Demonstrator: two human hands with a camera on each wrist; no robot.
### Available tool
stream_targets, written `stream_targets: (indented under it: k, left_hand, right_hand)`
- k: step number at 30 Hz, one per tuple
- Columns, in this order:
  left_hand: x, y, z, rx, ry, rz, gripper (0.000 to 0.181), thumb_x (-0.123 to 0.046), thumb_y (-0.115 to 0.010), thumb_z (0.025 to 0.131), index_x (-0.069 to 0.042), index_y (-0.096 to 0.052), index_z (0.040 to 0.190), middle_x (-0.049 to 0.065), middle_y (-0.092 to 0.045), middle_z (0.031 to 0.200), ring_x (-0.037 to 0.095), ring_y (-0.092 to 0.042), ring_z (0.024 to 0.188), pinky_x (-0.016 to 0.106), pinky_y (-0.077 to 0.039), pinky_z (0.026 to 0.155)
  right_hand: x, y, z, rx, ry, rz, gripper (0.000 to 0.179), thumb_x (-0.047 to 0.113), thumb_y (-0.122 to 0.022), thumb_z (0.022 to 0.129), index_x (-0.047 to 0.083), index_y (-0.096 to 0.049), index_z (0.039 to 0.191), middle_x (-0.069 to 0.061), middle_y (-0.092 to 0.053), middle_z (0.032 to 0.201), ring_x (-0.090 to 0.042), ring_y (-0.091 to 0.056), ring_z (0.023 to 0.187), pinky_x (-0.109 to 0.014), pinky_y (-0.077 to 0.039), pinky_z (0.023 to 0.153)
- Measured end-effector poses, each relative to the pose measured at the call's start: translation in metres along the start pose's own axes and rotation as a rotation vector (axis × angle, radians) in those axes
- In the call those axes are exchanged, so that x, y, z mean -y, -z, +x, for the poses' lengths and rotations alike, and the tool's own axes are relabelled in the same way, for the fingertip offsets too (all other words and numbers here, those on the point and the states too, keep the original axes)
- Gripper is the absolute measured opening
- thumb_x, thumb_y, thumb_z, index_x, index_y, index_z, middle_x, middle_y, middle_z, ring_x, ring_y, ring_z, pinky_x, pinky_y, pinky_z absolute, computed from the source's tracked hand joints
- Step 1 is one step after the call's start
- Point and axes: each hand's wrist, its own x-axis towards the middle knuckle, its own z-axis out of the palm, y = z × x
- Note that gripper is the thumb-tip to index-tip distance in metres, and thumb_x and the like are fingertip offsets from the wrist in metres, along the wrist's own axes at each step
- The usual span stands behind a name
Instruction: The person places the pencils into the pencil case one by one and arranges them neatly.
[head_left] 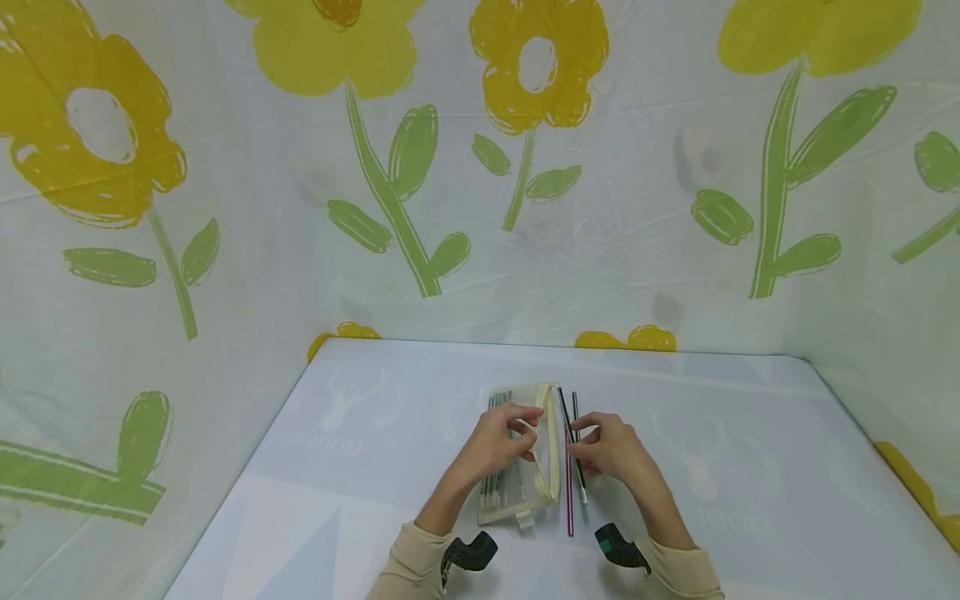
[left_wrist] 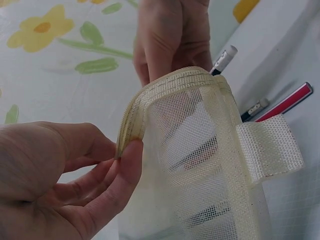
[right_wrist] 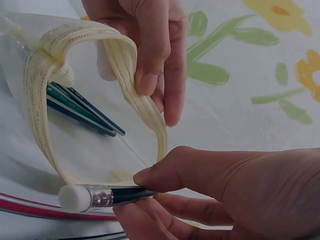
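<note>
A cream mesh pencil pouch (head_left: pixel 510 508) lies on the table with its zip open. My left hand (head_left: pixel 498 437) pinches the zipped edge (left_wrist: pixel 131 125) between thumb and fingers, holding the mouth apart. Inside, several dark green and blue pencils (right_wrist: pixel 82 110) lie along the far side. My right hand (head_left: pixel 611 446) pinches a dark pencil (right_wrist: pixel 131 194) with a white eraser and silver ferrule, close beside the pouch's mouth. In the right wrist view its eraser end lies across the near rim. A red pencil (head_left: pixel 569 517) rests on the table right of the pouch.
Another eraser-tipped pencil (left_wrist: pixel 257 109) lies beside the red one. A fabric tab (left_wrist: pixel 272 147) sticks out from the pouch's end. The pale table (head_left: pixel 360 433) meets a flower-print curtain (head_left: pixel 600 250) at its back and sides.
</note>
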Motion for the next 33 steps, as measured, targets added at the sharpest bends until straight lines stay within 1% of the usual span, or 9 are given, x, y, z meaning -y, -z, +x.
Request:
stream_targets:
  k: [6,8,10,12,15,17,19,26,33]
  left_hand:
    - [0.003,-0.001,0.001,-0.004,0.001,-0.004,0.039,0.003,-0.056,0.093,0.001,-0.060,0.131,0.026,-0.059,0.118,0.041,-0.068,0.094,0.047,-0.064,0.070]
    - [0.001,-0.002,0.000,-0.006,0.004,-0.003,0.039,0.004,-0.055,0.093,0.002,-0.060,0.131,0.027,-0.058,0.118,0.043,-0.067,0.094,0.050,-0.064,0.070]
    - [-0.007,-0.002,-0.003,-0.008,0.008,-0.004,0.038,0.007,-0.054,0.092,0.004,-0.059,0.130,0.030,-0.057,0.117,0.045,-0.067,0.093,0.053,-0.062,0.071]
    - [-0.017,-0.001,-0.007,-0.010,-0.003,-0.004,0.038,0.009,-0.053,0.091,0.007,-0.060,0.129,0.032,-0.056,0.116,0.047,-0.066,0.090,0.053,-0.062,0.069]
    - [-0.014,0.000,-0.006,-0.004,-0.008,0.003,0.038,0.006,-0.054,0.091,0.006,-0.060,0.129,0.029,-0.057,0.115,0.045,-0.067,0.090,0.048,-0.064,0.067]
    - [-0.006,-0.001,-0.003,0.002,-0.013,0.007,0.039,0.003,-0.055,0.091,0.005,-0.060,0.130,0.026,-0.058,0.116,0.042,-0.068,0.090,0.042,-0.065,0.065]
    - [0.002,-0.002,0.000,0.010,-0.003,0.012,0.039,0.000,-0.056,0.092,0.002,-0.060,0.131,0.023,-0.059,0.118,0.040,-0.068,0.092,0.041,-0.065,0.067]
    - [0.002,-0.005,0.000,0.022,-0.009,0.006,0.040,0.001,-0.055,0.092,0.002,-0.060,0.132,0.021,-0.058,0.117,0.039,-0.068,0.092,0.037,-0.066,0.067]
    - [0.002,-0.006,0.001,0.023,-0.016,0.024,0.040,0.001,-0.055,0.092,0.001,-0.060,0.132,0.020,-0.058,0.118,0.035,-0.069,0.093,0.038,-0.066,0.067]
  right_hand:
    - [0.004,-0.001,-0.002,0.021,0.006,0.005,0.041,0.011,-0.073,0.084,0.000,-0.063,0.122,-0.008,-0.069,0.082,-0.015,-0.062,0.057,-0.029,-0.062,0.055]
    - [0.005,-0.001,-0.003,0.025,0.005,0.012,0.041,0.010,-0.074,0.083,0.001,-0.064,0.121,-0.008,-0.068,0.081,-0.015,-0.063,0.057,-0.029,-0.062,0.055]
    - [0.006,-0.002,-0.004,0.031,0.004,0.013,0.040,0.010,-0.074,0.082,0.001,-0.064,0.120,-0.008,-0.068,0.080,-0.016,-0.063,0.056,-0.029,-0.063,0.055]
    - [0.006,-0.003,-0.004,0.035,0.007,0.012,0.039,0.009,-0.074,0.082,0.001,-0.064,0.119,-0.008,-0.067,0.079,-0.016,-0.063,0.056,-0.029,-0.063,0.055]
    - [0.006,-0.005,-0.003,0.039,0.005,0.011,0.038,0.009,-0.074,0.082,0.001,-0.065,0.118,-0.008,-0.068,0.079,-0.016,-0.063,0.056,-0.029,-0.063,0.055]
    - [0.005,-0.006,-0.002,0.038,0.006,0.013,0.037,0.009,-0.073,0.083,0.001,-0.065,0.118,-0.008,-0.068,0.079,-0.015,-0.063,0.056,-0.029,-0.063,0.054]
    - [0.005,-0.007,-0.001,0.036,0.008,0.018,0.037,0.010,-0.073,0.083,0.001,-0.065,0.118,-0.007,-0.068,0.079,-0.015,-0.063,0.056,-0.029,-0.062,0.054]
    - [0.005,-0.010,0.002,0.002,0.029,0.041,0.036,0.010,-0.071,0.082,0.001,-0.066,0.117,-0.006,-0.070,0.080,-0.013,-0.064,0.056,-0.028,-0.061,0.053]
    - [0.006,-0.015,0.006,-0.020,0.031,0.080,0.038,0.012,-0.072,0.083,0.000,-0.065,0.119,-0.008,-0.071,0.081,-0.014,-0.066,0.056,-0.028,-0.062,0.054]
